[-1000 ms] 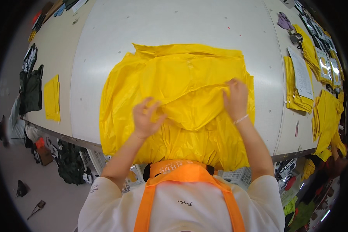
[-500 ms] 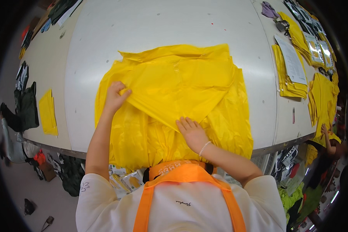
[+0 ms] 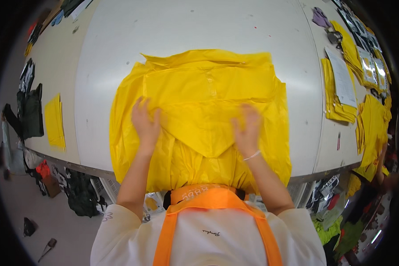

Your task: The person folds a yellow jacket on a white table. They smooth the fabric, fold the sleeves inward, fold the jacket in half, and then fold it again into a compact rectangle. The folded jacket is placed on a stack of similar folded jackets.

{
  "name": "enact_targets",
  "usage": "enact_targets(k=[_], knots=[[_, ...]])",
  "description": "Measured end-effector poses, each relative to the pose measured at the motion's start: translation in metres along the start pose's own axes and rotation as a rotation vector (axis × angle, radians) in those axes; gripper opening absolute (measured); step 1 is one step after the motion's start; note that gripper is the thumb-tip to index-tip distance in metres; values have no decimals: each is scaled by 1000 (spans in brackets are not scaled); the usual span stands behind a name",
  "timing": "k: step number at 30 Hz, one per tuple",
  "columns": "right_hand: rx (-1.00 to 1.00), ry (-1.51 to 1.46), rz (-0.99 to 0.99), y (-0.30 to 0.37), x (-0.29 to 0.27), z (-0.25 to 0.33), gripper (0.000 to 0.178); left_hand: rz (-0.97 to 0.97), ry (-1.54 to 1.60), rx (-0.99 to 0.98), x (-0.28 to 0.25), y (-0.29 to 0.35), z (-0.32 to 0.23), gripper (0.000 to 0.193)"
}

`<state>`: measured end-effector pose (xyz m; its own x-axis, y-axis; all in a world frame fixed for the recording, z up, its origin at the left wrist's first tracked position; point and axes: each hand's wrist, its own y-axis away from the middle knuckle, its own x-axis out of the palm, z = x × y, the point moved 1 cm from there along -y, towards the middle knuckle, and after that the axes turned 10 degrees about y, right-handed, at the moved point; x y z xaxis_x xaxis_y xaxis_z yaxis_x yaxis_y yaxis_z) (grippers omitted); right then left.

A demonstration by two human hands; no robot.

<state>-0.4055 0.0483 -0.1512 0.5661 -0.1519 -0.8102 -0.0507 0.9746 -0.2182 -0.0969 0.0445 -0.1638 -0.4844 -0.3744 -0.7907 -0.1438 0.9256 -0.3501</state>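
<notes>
"what's just changed?"

"half a second ago the left hand (image 3: 146, 122) pinched one edge of the folded, yellow, triangular flap (image 3: 201, 126) and the right hand (image 3: 248, 128) lay flat near its tip. now both are spread wide, one at each side, with no material seen between the fingers."

"touching it?"

"can't tell; both are blurred."

"and the garment?"

"the broad, glossy yellow garment of thin, plastic-like sheet (image 3: 204, 86) lies on the pale grey, smooth-topped table (image 3: 97, 84), right before the person, its near part gathered in creases. the flap lies on it, point toward the person."

"so what does that mean for the work?"

"i'd judge the flap is about straight and centred, since neither hand grips its edge or covers its tip."
</notes>
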Motion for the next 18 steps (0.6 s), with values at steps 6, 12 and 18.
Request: enact_targets(k=[6,12,18], knots=[[763,-948,-188,-54,-4,-49,40,0,1214,-1079,31,7,69,39],[-68,-208,-130,-71,21,-5,37,-291,1058,-363,9,-61,-53,29],[-236,54,665,-49,45,24,45,343,428,138,81,-41,-107,33]])
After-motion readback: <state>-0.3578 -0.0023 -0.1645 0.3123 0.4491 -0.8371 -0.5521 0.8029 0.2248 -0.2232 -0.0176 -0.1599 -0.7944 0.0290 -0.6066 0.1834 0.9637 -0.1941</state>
